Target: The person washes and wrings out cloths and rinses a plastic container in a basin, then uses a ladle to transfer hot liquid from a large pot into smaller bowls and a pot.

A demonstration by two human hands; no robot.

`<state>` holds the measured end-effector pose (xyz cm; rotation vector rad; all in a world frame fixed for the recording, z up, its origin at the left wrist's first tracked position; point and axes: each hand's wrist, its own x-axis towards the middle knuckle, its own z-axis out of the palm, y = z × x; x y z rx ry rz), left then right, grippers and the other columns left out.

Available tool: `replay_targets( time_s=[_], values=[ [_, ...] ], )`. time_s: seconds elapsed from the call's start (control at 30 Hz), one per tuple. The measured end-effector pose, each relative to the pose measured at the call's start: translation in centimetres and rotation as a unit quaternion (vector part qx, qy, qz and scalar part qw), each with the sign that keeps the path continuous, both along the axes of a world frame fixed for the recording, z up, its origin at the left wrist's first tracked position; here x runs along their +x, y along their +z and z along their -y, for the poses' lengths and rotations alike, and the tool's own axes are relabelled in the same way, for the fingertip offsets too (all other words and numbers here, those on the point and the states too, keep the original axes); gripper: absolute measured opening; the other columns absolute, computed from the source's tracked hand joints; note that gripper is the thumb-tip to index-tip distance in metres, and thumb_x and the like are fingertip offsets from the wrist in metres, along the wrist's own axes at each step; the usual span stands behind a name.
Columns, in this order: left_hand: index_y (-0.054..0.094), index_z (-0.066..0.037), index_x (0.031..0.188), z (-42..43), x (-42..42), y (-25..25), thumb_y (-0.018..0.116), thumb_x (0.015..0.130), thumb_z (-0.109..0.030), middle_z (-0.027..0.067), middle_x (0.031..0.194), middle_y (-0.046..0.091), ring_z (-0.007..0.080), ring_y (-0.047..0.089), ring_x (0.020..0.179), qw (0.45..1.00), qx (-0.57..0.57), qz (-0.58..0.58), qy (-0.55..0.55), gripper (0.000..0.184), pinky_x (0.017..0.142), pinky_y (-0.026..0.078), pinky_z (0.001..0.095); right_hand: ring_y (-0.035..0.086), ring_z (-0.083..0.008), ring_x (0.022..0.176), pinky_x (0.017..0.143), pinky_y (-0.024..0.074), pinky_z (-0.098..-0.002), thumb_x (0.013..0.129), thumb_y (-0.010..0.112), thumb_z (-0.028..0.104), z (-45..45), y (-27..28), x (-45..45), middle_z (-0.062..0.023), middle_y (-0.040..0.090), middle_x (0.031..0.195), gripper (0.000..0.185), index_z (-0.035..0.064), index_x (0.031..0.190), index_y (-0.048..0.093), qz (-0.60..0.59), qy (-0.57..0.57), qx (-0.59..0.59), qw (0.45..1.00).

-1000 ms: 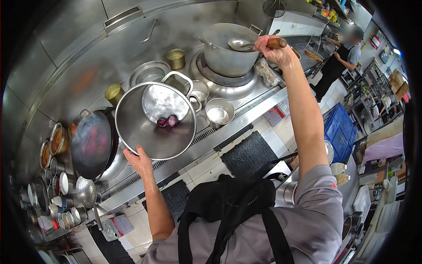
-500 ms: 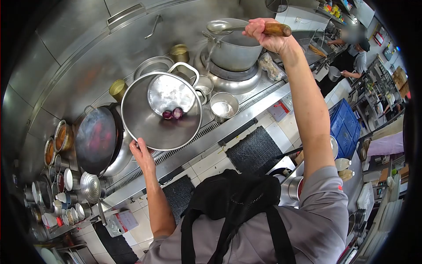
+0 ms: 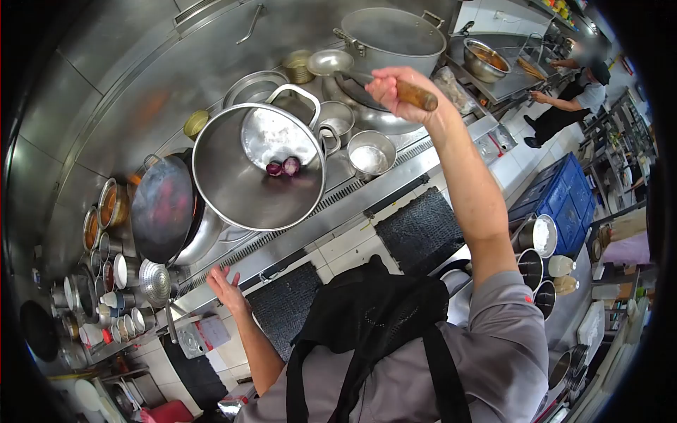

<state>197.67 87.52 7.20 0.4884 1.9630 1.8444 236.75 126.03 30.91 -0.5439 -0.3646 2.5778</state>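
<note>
Wrapped round the wooden handle of a ladle (image 3: pixel 330 62), my right hand (image 3: pixel 405 95) holds it between the tall pot (image 3: pixel 395 42) and a large steel pot (image 3: pixel 257 197). The large pot tilts toward me, with two purple onion-like pieces (image 3: pixel 283 167) inside. Below its rim, my left hand (image 3: pixel 227 287) is apart from it, fingers spread and empty. A dark wok (image 3: pixel 163 211) with steam over it stands left of the large pot. Two small steel pots, one of them nearer me (image 3: pixel 371 154), sit to its right.
A perforated ladle (image 3: pixel 154 282) and several small containers are at the lower left. A bowl of orange liquid (image 3: pixel 486 59) stands at the upper right. A person in a black apron (image 3: pixel 568 102) stands beyond. Blue crates (image 3: pixel 560 197) are on the right.
My left hand has let go of the large pot's rim and moved down from it. My right hand has brought the ladle from the tall pot down toward the large pot.
</note>
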Motion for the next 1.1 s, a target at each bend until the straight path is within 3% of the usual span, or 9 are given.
replay_targets(
  time_s=[0.17, 0.33, 0.5, 0.57, 0.67, 0.77, 0.83, 0.87, 1.1],
  values=[
    [0.049, -0.008, 0.123, 3.3, 0.9, -0.5, 0.045, 0.103, -0.045, 0.0069, 0.121, 0.052, 0.0185, 0.054, 0.107, 0.998, -0.054, -0.007, 0.023, 0.042, 0.08, 0.051, 0.0356, 0.049, -0.0061, 0.048, 0.044, 0.0478, -0.0195, 0.095, 0.053, 0.015, 0.0, -8.6, -1.0, 0.0037, 0.047, 0.061, 0.022, 0.0062, 0.076, 0.047, 0.125, -0.024, 0.024, 0.992],
    [0.05, -0.008, 0.116, 4.8, 1.6, -1.4, 0.048, 0.102, -0.045, 0.0045, 0.113, 0.053, 0.0162, 0.054, 0.104, 0.995, -0.087, -0.02, 0.032, 0.039, 0.076, 0.05, 0.0338, 0.053, -0.0183, 0.047, 0.043, 0.0465, -0.0295, 0.092, 0.054, 0.012, 0.9, -15.6, -2.0, -0.0068, 0.053, 0.059, 0.023, 0.0049, 0.07, 0.052, 0.302, -0.032, 0.215, 0.928],
    [0.05, -0.009, 0.118, 5.3, 1.5, -2.7, 0.051, 0.1, -0.045, 0.0045, 0.118, 0.052, 0.0183, 0.053, 0.105, 0.994, -0.111, -0.008, 0.008, 0.039, 0.079, 0.05, 0.0376, 0.054, -0.0189, 0.047, 0.044, 0.0495, -0.0345, 0.09, 0.056, 0.012, 2.7, -19.0, -2.4, -0.008, 0.055, 0.063, 0.014, -0.0006, 0.086, 0.052, 0.433, -0.084, 0.28, 0.853],
    [0.05, -0.009, 0.118, 5.3, 1.4, -3.4, 0.051, 0.1, -0.044, 0.0046, 0.118, 0.052, 0.0183, 0.053, 0.105, 0.993, -0.118, -0.007, 0.004, 0.039, 0.079, 0.051, 0.0377, 0.059, -0.021, 0.05, 0.046, 0.0509, -0.038, 0.088, 0.057, 0.011, 3.1, -19.7, -1.9, -0.0167, 0.061, 0.073, 0.021, -0.0049, 0.099, 0.049, 0.454, -0.062, 0.308, 0.834],
    [0.05, -0.008, 0.118, 4.9, 1.1, -4.5, 0.051, 0.1, -0.044, 0.0047, 0.116, 0.052, 0.0185, 0.053, 0.105, 0.991, -0.131, -0.005, -0.009, 0.039, 0.079, 0.051, 0.0379, 0.065, -0.0483, 0.086, 0.073, 0.0522, -0.0514, 0.087, 0.06, 0.011, 3.6, -24.3, -0.1, -0.0375, 0.062, 0.095, 0.043, -0.0095, 0.12, 0.043, 0.577, -0.046, 0.545, 0.607],
    [0.049, -0.008, 0.118, 5.4, 0.4, -6.8, 0.053, 0.099, -0.045, 0.0055, 0.113, 0.053, 0.0189, 0.054, 0.104, 0.989, -0.151, 0.002, -0.008, 0.042, 0.078, 0.051, 0.0381, 0.059, -0.0528, 0.098, 0.083, 0.049, -0.0543, 0.09, 0.061, 0.013, 6.2, -25.7, 3.1, -0.0351, 0.062, 0.102, 0.048, -0.0041, 0.131, 0.042, 0.573, -0.112, 0.631, 0.511],
    [0.05, -0.007, 0.116, 6.1, 0.4, -8.1, 0.056, 0.097, -0.047, 0.0062, 0.108, 0.054, 0.0196, 0.055, 0.101, 0.979, -0.202, 0.011, -0.032, 0.045, 0.077, 0.052, 0.0386, 0.059, -0.0522, 0.098, 0.083, 0.0495, -0.0538, 0.091, 0.06, 0.013, 7.6, -24.1, 4.2, -0.0336, 0.062, 0.106, 0.05, -0.0012, 0.134, 0.041, 0.568, -0.135, 0.631, 0.511],
    [0.051, -0.005, 0.11, 6.2, 1.1, -8.6, 0.055, 0.098, -0.044, 0.0041, 0.091, 0.054, 0.0138, 0.054, 0.084, 0.977, -0.212, -0.01, -0.013, 0.04, 0.064, 0.049, 0.0291, 0.059, -0.0516, 0.099, 0.083, 0.05, -0.0534, 0.092, 0.06, 0.013, 8.3, -23.1, 4.9, -0.0321, 0.062, 0.11, 0.052, 0.0016, 0.138, 0.04, 0.562, -0.159, 0.629, 0.512],
    [0.055, -0.006, 0.1, 10.8, 2.7, -16.5, 0.061, 0.096, -0.032, 0.0014, 0.072, 0.053, 0.0101, 0.051, 0.057, 0.915, -0.343, 0.109, -0.18, 0.027, 0.047, 0.042, 0.0244, 0.061, -0.0496, 0.097, 0.081, 0.0515, -0.051, 0.093, 0.059, 0.01, -0.1, -18.2, 8.3, -0.0351, 0.06, 0.112, 0.054, -0.0034, 0.141, 0.037, 0.592, -0.355, 0.643, 0.333]
  ],
)
